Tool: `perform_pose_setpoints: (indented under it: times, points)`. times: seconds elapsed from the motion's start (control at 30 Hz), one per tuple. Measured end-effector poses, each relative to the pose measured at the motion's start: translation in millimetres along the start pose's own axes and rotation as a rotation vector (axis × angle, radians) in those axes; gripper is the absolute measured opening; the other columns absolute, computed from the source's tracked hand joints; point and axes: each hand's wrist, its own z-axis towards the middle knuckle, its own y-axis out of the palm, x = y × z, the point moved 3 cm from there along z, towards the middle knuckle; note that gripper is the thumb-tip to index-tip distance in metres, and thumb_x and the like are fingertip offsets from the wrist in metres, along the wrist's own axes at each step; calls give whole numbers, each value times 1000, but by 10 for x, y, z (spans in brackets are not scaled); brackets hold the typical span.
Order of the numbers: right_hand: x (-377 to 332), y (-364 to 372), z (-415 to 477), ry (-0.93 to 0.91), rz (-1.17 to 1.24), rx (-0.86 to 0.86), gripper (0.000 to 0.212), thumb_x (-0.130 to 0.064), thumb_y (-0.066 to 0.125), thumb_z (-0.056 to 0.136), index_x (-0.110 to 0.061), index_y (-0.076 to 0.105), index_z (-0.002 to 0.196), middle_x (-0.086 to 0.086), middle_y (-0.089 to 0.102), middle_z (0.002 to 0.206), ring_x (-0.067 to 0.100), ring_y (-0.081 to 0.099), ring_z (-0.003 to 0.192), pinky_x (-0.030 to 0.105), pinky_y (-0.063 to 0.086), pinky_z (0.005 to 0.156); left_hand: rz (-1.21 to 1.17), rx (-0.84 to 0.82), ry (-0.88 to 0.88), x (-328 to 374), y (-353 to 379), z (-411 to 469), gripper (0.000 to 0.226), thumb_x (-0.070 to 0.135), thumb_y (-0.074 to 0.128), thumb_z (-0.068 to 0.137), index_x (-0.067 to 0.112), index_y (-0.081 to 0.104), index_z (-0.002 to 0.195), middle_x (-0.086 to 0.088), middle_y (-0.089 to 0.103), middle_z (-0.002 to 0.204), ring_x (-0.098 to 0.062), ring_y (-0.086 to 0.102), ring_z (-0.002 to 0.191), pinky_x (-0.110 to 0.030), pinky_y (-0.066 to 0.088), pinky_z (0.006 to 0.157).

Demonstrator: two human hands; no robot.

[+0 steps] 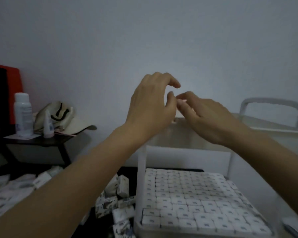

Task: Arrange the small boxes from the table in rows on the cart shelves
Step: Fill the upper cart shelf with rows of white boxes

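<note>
- Left hand (153,107), head view: raised in front of the wall (144,31), above the cart. Its fingers are bent in a loose arc with index and thumb apart. Nothing is visible inside the arc.
- Right hand (206,117): raised at about the same height, just beside the other hand. Its fingertips (181,100) reach the thumb of that hand. The frame is blurred there, so it cannot be told whether they pinch anything.
- Cart (141,169): white, in the lower right of the view. A looped handle (272,102) rises at its far right side. The upper shelf (273,132) lies behind the hands, and its inside is not visible.
- Lower shelf (139,227): filled with shelved boxes (187,200), white with a small dark mark on each. They stand in tight rows, touching one another, from the front rim to the back edge.
- Loose boxes (113,203): lying in disorder on the dark tabletop (129,171), just beside the cart's left edge. A further heap (10,189) lies toward the tabletop's left edge.
- Side table (41,143): dark, against the wall at the left. It carries a white bottle (23,114), a small tube (47,124) and a pale cap (65,117). A red object (15,86) stands behind the bottle.
</note>
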Motion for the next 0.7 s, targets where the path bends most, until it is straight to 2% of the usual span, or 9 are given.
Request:
perform_pose_setpoints:
  times: [0.13,0.2,0.27,0.33,0.4,0.43,0.5,0.63,0.7]
  points:
    - [-230,81,-345,-90,110,292,38,-42,32,102,-25,49,131,-7,57,126,11,52,113,26,36,84,53,89,50,-138,-359,-686,26,5,52,82,12,64,105,0,63,109,-18,53,106,-27,40,91]
    - [-379,225,-553,-153,218,390,31,-33,39,99,-21,56,122,-7,60,116,12,54,106,24,37,81,66,37,-42,-362,-463,-1118,25,5,52,84,13,64,103,1,63,106,-17,54,104,-27,41,90]
    - [-568,467,-766,-230,306,371,24,-26,44,96,-18,61,112,-7,61,104,9,55,93,24,41,78,63,-86,-202,-651,-489,-1629,21,9,51,86,17,64,100,5,62,101,-14,56,99,-24,41,86]
    - [-731,808,-935,-300,287,256,19,-21,46,95,-18,62,106,-9,59,95,7,54,79,27,47,70,62,-226,-362,-909,-504,-2147,20,11,53,90,25,64,98,11,62,99,-8,57,96,-23,45,82]
    - [-841,1250,-1047,-273,242,36,20,-22,46,95,-22,62,108,-8,61,98,12,58,74,36,51,64,83,-337,-463,-1059,-559,-2578,27,7,57,90,33,63,94,19,61,96,2,55,93,-15,45,78]
    - [-880,1484,-1090,-218,236,-101,22,-23,44,97,-24,60,113,-8,62,107,15,61,80,39,53,69,92,-375,-499,-1103,-598,-2741,30,6,58,90,36,62,93,22,60,95,5,53,92,-10,42,76]
    - [-915,1941,-1152,-93,163,-353,26,-28,41,100,-22,56,121,-2,61,120,22,61,98,37,51,80,122,-422,-546,-1154,-683,-2956,29,7,57,91,36,61,92,27,56,93,7,51,88,-10,40,73]
    - [-1017,2509,-1100,25,-62,-572,38,-38,31,104,-15,60,113,8,64,111,28,60,99,31,38,69,203,-446,-614,-1310,-872,-3172,27,8,56,91,34,60,93,23,57,91,0,53,86,-17,43,68]
    - [-1040,2698,-1032,78,-155,-703,50,-45,22,103,-19,59,123,8,61,118,28,58,107,34,36,72,232,-445,-632,-1396,-972,-3259,29,3,58,88,32,62,92,19,60,90,-1,54,86,-16,41,70]
